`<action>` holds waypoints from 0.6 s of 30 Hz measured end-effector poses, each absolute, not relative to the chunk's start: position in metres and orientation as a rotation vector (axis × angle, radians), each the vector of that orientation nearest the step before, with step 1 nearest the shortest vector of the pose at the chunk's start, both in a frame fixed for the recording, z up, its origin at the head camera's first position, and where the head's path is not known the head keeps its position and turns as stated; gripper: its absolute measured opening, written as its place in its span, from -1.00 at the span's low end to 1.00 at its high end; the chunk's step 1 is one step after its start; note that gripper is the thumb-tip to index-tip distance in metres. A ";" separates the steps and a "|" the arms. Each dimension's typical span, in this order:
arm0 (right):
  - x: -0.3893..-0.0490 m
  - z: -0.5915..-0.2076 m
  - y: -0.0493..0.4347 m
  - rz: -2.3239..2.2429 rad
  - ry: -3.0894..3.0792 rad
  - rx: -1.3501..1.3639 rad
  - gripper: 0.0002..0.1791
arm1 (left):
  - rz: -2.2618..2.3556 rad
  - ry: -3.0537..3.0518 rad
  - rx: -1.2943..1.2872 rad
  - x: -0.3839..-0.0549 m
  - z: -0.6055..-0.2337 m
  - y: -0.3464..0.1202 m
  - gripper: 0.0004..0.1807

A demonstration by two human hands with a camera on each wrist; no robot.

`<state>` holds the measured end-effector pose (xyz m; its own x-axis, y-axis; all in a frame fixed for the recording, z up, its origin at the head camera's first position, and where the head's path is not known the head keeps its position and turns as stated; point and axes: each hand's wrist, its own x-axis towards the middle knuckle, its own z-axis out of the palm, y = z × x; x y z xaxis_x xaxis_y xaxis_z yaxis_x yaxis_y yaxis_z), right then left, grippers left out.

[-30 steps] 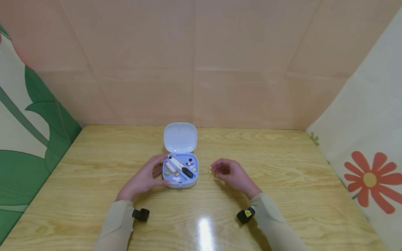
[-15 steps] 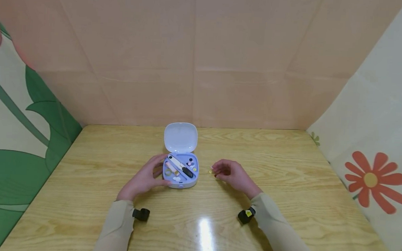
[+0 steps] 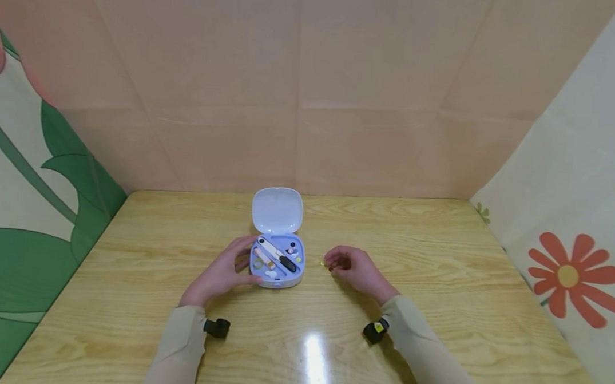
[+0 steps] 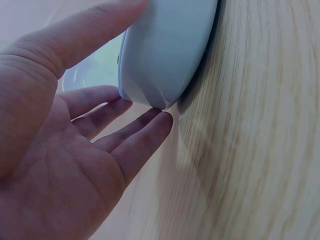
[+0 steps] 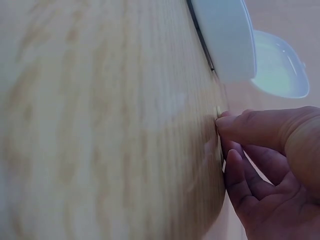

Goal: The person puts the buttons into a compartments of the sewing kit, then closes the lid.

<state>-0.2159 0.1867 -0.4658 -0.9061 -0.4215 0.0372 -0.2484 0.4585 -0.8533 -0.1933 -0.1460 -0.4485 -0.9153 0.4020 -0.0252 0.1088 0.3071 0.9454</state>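
Observation:
A lavender sewing kit box (image 3: pixel 275 282) stands on the table with its lid (image 3: pixel 277 211) raised. Inside lie a white tool with a black handle (image 3: pixel 286 264), a pinkish piece (image 3: pixel 264 258) and several small buttons. My left hand (image 3: pixel 224 273) holds the box from its left side, thumb at the front and fingers behind; the left wrist view shows fingertips against its wall (image 4: pixel 165 50). To the right of the box, my right hand (image 3: pixel 357 270) has its fingertips down at the tabletop, beside a small yellow button (image 3: pixel 322 263) and a tiny dark red piece (image 3: pixel 330 268). Whether it pinches either is unclear.
The wooden table (image 3: pixel 259 356) reaches back to a pinkish curtain (image 3: pixel 301 100). Printed cloth hangs at both sides, with a red flower (image 3: pixel 568 276) on the right. Each wrist carries a small black camera.
My left hand and the box stay in place. My right hand has shifted very slightly downward, its fingertips still by the small yellow and dark red pieces.

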 end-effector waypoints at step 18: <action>-0.214 -0.463 0.182 -1.340 2.635 -0.559 -0.72 | 1.644 2.319 0.472 -0.193 -0.449 -0.147 -0.04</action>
